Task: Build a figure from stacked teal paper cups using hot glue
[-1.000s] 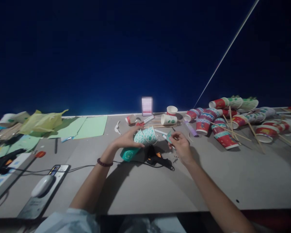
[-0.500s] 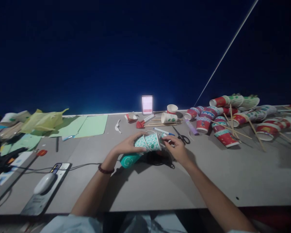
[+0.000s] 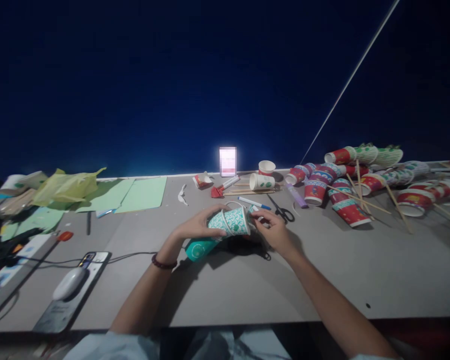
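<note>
My left hand (image 3: 202, 222) is wrapped round a white paper cup (image 3: 237, 221) with a teal scale pattern, tilted so its mouth points right. Another patterned cup is joined behind it, partly covered by my fingers. A solid teal cup (image 3: 200, 248) sticks out below, towards me. At the cup's rim, the fingertips of my right hand (image 3: 272, 226) are pinched on a small teal-and-white piece (image 3: 252, 209); its exact kind is too small to tell. Under the cups lies a dark object (image 3: 243, 245), mostly hidden.
Black scissors (image 3: 284, 214), a blue-capped marker (image 3: 254, 203) and a purple tube (image 3: 296, 195) lie beyond my right hand. Joined red cups (image 3: 318, 185) with wooden sticks fill the right. Green paper (image 3: 142, 194), a phone (image 3: 60, 312) under a white mouse (image 3: 69, 284) and a power strip (image 3: 18, 275) lie left.
Almost nothing differs. The cup's mouth has shifted very slightly to the right, and both hands keep their grip and place.
</note>
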`<action>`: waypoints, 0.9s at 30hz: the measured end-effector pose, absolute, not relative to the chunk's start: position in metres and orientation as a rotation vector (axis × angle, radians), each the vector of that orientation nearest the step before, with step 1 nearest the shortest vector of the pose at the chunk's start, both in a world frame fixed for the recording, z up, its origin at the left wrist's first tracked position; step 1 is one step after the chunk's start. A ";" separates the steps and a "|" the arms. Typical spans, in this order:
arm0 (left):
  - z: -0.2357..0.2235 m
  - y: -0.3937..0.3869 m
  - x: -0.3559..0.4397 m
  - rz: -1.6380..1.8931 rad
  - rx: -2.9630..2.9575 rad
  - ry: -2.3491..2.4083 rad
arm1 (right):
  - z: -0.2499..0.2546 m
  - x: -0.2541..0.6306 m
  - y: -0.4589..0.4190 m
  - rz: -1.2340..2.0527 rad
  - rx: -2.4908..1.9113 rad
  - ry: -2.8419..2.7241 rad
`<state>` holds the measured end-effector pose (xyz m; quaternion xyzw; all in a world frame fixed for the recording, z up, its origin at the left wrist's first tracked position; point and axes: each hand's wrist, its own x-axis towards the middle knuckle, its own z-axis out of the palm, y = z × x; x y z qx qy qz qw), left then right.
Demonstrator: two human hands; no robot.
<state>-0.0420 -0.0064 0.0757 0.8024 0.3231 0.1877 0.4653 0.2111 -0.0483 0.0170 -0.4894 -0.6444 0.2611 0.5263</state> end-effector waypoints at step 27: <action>0.081 -0.012 -0.036 0.487 1.972 0.768 | 0.016 0.210 -0.048 0.450 -1.105 -1.681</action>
